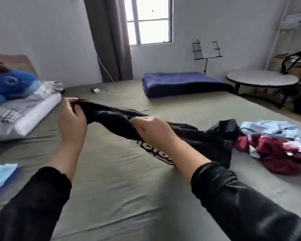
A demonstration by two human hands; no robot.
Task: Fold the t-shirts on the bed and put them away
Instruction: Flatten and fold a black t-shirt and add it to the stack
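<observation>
Partly hidden print on black t-shirt (163,136)

Two bare hands, black long sleeves

The left hand (71,117) and right hand (152,129) are uncovered; each black sleeve (241,197) ends above the wrist, slightly glossy and creased along the forearm.

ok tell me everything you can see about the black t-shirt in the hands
The black t-shirt is soft, dark cloth, bunched and unfolded, with white print partly showing low on it, too cut off to read whole. The left hand grips one end, raised off the bed; the right hand grips it further along. Its trailing end drapes down onto the olive sheet and reaches the pile of unfolded clothes on the right.
</observation>
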